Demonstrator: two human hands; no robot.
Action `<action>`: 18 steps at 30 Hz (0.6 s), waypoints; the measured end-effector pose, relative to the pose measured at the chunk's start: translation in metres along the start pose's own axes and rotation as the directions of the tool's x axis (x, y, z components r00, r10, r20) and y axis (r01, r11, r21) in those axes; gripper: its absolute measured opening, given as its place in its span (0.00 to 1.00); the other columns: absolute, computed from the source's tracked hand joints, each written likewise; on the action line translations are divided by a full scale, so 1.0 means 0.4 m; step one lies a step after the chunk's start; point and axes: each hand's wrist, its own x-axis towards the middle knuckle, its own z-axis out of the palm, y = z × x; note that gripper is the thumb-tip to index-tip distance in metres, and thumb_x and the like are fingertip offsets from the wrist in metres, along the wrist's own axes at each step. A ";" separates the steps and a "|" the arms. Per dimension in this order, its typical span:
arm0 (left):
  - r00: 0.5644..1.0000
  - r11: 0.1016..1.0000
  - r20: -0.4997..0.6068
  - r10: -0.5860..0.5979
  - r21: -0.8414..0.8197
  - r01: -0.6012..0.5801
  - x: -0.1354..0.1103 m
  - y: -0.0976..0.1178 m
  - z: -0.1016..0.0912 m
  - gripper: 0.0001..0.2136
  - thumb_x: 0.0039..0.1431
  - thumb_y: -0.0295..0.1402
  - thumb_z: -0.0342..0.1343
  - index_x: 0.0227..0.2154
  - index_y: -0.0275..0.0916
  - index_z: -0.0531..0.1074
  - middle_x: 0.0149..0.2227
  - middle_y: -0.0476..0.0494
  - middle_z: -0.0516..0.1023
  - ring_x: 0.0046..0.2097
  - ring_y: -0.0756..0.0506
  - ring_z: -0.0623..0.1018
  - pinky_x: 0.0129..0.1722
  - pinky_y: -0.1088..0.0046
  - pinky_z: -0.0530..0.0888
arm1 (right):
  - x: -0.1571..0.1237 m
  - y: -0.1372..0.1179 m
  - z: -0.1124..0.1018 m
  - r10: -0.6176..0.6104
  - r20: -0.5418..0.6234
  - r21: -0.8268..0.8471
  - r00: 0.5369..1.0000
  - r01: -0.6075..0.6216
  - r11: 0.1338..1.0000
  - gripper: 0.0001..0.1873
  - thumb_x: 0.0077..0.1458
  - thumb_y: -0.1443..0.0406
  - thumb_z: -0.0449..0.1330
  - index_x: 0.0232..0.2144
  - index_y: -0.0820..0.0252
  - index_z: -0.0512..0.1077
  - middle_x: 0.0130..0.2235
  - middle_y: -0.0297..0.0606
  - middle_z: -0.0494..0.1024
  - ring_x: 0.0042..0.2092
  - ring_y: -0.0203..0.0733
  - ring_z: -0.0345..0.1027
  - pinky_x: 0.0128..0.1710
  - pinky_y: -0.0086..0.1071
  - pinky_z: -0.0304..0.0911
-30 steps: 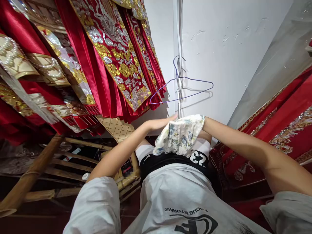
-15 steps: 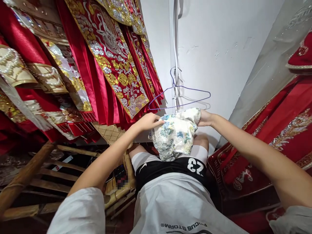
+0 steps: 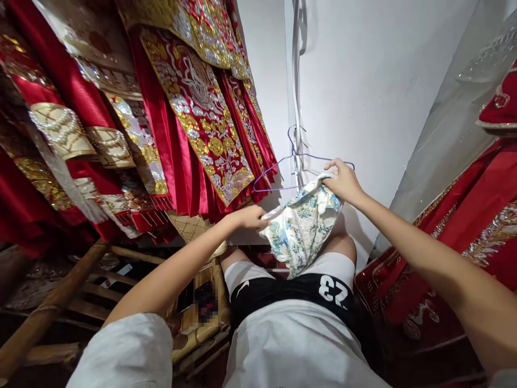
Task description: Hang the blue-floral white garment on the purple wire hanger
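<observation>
A white garment with a blue and green floral print [image 3: 302, 226] is stretched between my hands over my lap; what kind of garment it is I cannot make out. My left hand [image 3: 252, 216] pinches its left upper corner. Higher up, my right hand [image 3: 342, 180] grips the right end of the top edge, so that edge slants upward to the right. A thin purple hanger [image 3: 278, 163] hangs on the wall just behind the cloth, and my right hand overlaps its right end in view.
Red and gold embroidered garments [image 3: 210, 124] hang at the left. More red beaded clothing [image 3: 476, 215] stands at the right, beside a clear plastic cover [image 3: 440, 118]. A bamboo frame [image 3: 56, 296] is at lower left, with a phone [image 3: 205, 302] on bamboo slats. A white wall [image 3: 363, 70] rises ahead.
My right hand has risen and now grips the garment's top edge from above. The cloth has opened out and hangs lower between both hands. The view has shifted slightly.
</observation>
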 end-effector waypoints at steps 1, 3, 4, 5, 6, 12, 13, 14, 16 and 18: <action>1.000 1.000 0.008 -0.021 -0.001 0.021 0.000 -0.017 0.008 0.17 0.58 0.45 0.55 0.22 0.37 0.70 0.23 0.45 0.73 0.25 0.49 0.67 0.28 0.72 0.60 | 0.011 0.022 0.008 0.003 0.029 -0.010 1.000 -0.002 1.000 0.28 0.44 0.64 0.60 0.51 0.62 0.72 0.34 0.40 0.78 0.33 0.45 0.68 0.35 0.34 0.62; 0.998 0.998 -0.012 -0.058 0.000 0.058 0.002 -0.048 0.017 0.14 0.58 0.42 0.55 0.23 0.37 0.72 0.24 0.44 0.75 0.26 0.49 0.68 0.29 0.72 0.62 | 0.027 0.065 0.031 -0.007 0.108 -0.048 0.994 0.012 0.999 0.35 0.47 0.64 0.57 0.60 0.60 0.68 0.44 0.44 0.80 0.39 0.49 0.72 0.41 0.36 0.65; 0.996 0.997 -0.035 -0.077 0.008 0.077 0.004 -0.060 0.018 0.13 0.57 0.41 0.55 0.23 0.37 0.72 0.24 0.44 0.75 0.26 0.48 0.68 0.29 0.72 0.62 | 0.033 0.084 0.044 -0.013 0.143 -0.085 0.990 0.026 0.996 0.35 0.48 0.65 0.56 0.61 0.60 0.68 0.49 0.45 0.80 0.45 0.51 0.73 0.45 0.38 0.66; 0.994 0.995 -0.056 -0.095 0.020 0.096 0.007 -0.069 0.018 0.13 0.57 0.41 0.56 0.23 0.37 0.72 0.24 0.44 0.75 0.26 0.48 0.68 0.29 0.72 0.63 | 0.036 0.100 0.057 -0.008 0.173 -0.132 0.985 0.031 0.991 0.34 0.49 0.66 0.54 0.61 0.59 0.69 0.54 0.46 0.78 0.49 0.53 0.72 0.49 0.39 0.65; 0.992 0.994 -0.074 -0.107 0.028 0.109 0.011 -0.076 0.016 0.13 0.57 0.41 0.56 0.23 0.37 0.72 0.24 0.44 0.75 0.26 0.48 0.68 0.29 0.72 0.63 | 0.038 0.111 0.067 0.009 0.200 -0.182 0.980 0.028 0.983 0.33 0.49 0.66 0.53 0.59 0.58 0.72 0.56 0.45 0.78 0.53 0.54 0.71 0.51 0.40 0.64; 0.976 0.993 -0.186 -0.118 0.008 0.121 0.050 -0.088 0.000 0.10 0.55 0.38 0.56 0.27 0.36 0.75 0.28 0.42 0.77 0.30 0.47 0.71 0.32 0.72 0.66 | 0.038 0.119 0.043 0.068 0.182 -0.360 0.981 0.003 0.933 0.20 0.49 0.65 0.53 0.41 0.56 0.80 0.42 0.43 0.83 0.45 0.53 0.74 0.38 0.33 0.62; 0.972 0.992 -0.199 -0.124 0.011 0.129 0.059 -0.089 -0.003 0.11 0.55 0.39 0.56 0.27 0.36 0.75 0.28 0.42 0.77 0.30 0.46 0.71 0.33 0.72 0.66 | 0.039 0.114 0.032 0.058 0.161 -0.363 0.985 0.005 0.932 0.18 0.50 0.64 0.53 0.38 0.57 0.80 0.40 0.43 0.83 0.43 0.52 0.73 0.36 0.33 0.61; 0.970 0.990 -0.205 -0.133 0.016 0.140 0.067 -0.090 -0.007 0.11 0.54 0.39 0.56 0.26 0.36 0.75 0.27 0.42 0.77 0.30 0.46 0.71 0.33 0.72 0.66 | 0.041 0.109 0.021 0.052 0.149 -0.360 0.988 0.005 0.933 0.16 0.50 0.63 0.53 0.35 0.58 0.79 0.37 0.43 0.83 0.40 0.51 0.72 0.34 0.32 0.59; 0.963 0.985 -0.219 -0.159 0.023 0.168 0.080 -0.094 -0.018 0.10 0.52 0.38 0.56 0.25 0.37 0.75 0.26 0.42 0.75 0.30 0.45 0.70 0.33 0.71 0.66 | 0.044 0.099 0.007 0.056 0.151 -0.337 0.987 -0.002 0.942 0.13 0.51 0.62 0.54 0.29 0.59 0.77 0.30 0.41 0.80 0.35 0.48 0.70 0.32 0.31 0.57; 0.941 0.982 -0.287 -0.178 0.012 0.189 0.086 -0.096 -0.035 0.07 0.51 0.34 0.55 0.25 0.37 0.74 0.26 0.42 0.74 0.30 0.45 0.70 0.34 0.71 0.65 | 0.045 0.090 0.004 0.078 0.164 -0.298 0.983 -0.026 0.954 0.12 0.51 0.61 0.54 0.24 0.59 0.74 0.26 0.39 0.76 0.32 0.45 0.67 0.30 0.31 0.55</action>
